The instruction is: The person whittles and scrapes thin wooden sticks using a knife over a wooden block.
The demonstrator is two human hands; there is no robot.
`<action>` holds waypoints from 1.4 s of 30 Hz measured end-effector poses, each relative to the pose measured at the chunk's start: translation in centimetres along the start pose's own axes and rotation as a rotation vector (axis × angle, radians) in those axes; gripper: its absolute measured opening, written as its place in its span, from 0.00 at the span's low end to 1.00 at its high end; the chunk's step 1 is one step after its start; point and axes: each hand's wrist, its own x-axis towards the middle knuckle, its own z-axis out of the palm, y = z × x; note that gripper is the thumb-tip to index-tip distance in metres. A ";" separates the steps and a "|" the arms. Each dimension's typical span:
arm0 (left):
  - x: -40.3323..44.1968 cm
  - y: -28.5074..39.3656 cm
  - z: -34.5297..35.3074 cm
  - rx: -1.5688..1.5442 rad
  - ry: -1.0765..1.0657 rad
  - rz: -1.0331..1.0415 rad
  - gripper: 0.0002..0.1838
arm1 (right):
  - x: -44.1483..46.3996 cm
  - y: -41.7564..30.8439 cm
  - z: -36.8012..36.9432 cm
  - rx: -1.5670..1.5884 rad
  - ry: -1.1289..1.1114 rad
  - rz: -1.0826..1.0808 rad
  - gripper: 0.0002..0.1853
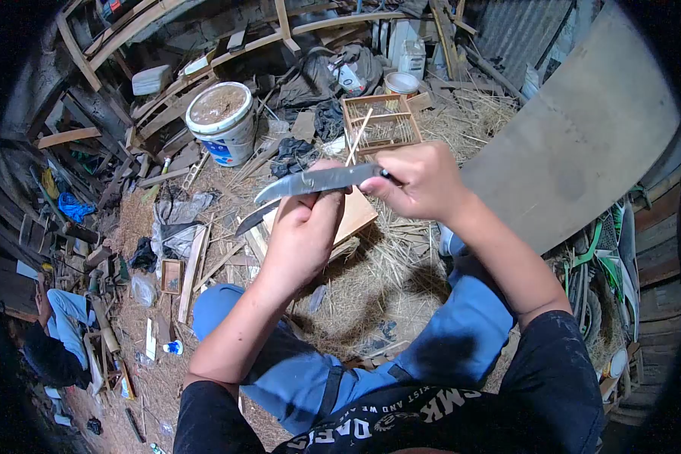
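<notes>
My right hand (420, 181) is closed round the handle of a knife with a broad curved blade (318, 181), which points left across my left hand. My left hand (310, 223) is closed, its fingers wrapped round a thin wooden stick (360, 135) that sticks up just behind the blade. A second dark curved blade (259, 218) shows below the first, left of my left hand; what it belongs to is hidden. Beneath both hands a light wooden block (358, 215) is partly covered by them.
A white bucket (221, 125) stands back left, with a slatted wooden frame (382, 125) behind my hands. A large board (575, 136) leans at the right. Straw and wood scraps cover the floor. Another person (64, 325) sits far left.
</notes>
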 end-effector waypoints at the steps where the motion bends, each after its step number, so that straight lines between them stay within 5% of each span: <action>1: 0.0 0.0 0.2 0.016 0.006 0.034 0.08 | -0.1 0.3 -0.2 -0.039 -0.002 0.040 0.26; 2: 0.1 0.3 0.0 -0.048 -0.033 -0.025 0.09 | 0.0 1.9 0.9 0.010 0.162 0.198 0.28; 4: -0.2 0.6 0.3 -0.106 -0.101 -0.049 0.11 | 0.4 5.0 -1.2 0.064 0.149 0.600 0.30; 7: -0.4 0.9 1.0 -0.222 -0.079 -0.074 0.12 | -1.4 8.0 -0.6 0.225 0.287 0.497 0.29; 15: 1.0 -0.4 0.2 -0.283 -0.092 -0.104 0.13 | -2.2 2.6 0.5 0.227 0.052 0.418 0.22; 23: 2.0 -0.4 1.2 -0.204 -0.035 -0.189 0.10 | -2.4 1.7 1.0 0.114 -0.023 0.176 0.27; 42: 2.0 -1.6 2.1 -0.053 0.063 -0.089 0.07 | -1.9 1.2 0.2 -0.028 0.041 0.082 0.29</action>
